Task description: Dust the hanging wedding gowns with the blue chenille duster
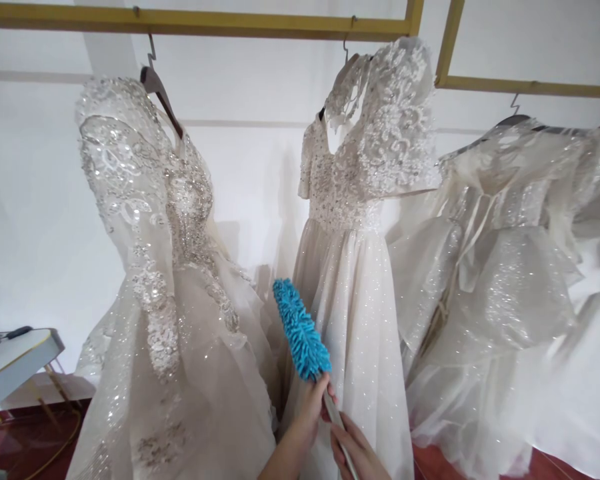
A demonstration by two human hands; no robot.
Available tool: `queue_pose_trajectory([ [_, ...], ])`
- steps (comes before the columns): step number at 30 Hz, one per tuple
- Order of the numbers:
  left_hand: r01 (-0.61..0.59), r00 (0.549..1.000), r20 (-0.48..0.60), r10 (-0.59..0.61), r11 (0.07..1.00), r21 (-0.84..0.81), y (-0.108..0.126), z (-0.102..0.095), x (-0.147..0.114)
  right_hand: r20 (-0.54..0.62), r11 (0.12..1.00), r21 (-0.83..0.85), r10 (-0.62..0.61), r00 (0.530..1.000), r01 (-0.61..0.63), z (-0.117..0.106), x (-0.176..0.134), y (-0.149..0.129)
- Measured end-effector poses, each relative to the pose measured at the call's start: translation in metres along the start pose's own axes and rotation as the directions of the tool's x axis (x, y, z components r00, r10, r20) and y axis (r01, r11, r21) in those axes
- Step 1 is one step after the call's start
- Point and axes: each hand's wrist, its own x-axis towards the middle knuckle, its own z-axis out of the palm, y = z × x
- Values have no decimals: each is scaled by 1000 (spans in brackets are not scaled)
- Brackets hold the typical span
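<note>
A duster (301, 331) with a blue chenille head and a thin grey handle points up and away from me. My left hand (316, 403) is closed round the handle just below the blue head. Lower on the same handle, my right hand (354, 445) is wrapped round it. Behind the duster hangs a white beaded gown (353, 287) with short puffed sleeves and a glittery skirt; the blue head overlaps its left side in view, and whether they touch I cannot tell. To the left hangs a long-sleeved sequined gown (190, 320).
More white gowns (510, 287) hang at the right. Gold rails (260, 25) carry the hangers along a white wall (260, 160). At the lower left stands a small table (17, 363) with a dark item and a cable on it. The floor (435, 463) is red.
</note>
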Motion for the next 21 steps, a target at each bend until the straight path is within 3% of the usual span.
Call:
queue_pose_trajectory([
  [1, -8, 1000, 18, 8, 1000, -7, 15, 7, 2, -24, 998, -54, -30, 999, 29, 0, 1, -15],
  [6, -188, 976, 110, 186, 982, 10, 82, 46, 13, 90, 978, -34, -200, 976, 204, -1, 15, -80],
  [10, -220, 967, 149, 206, 972, 85, 108, 64, 27, 109, 960, 18, -281, 953, 281, -3, 28, -104],
  [15, -194, 975, 131, 181, 977, 93, 100, 59, 38, 99, 962, 40, -272, 957, 269, -6, 40, -92],
  [21, -101, 990, 108, 89, 988, 115, 57, 29, 42, 98, 979, 32, -204, 974, 202, -7, 47, -48],
])
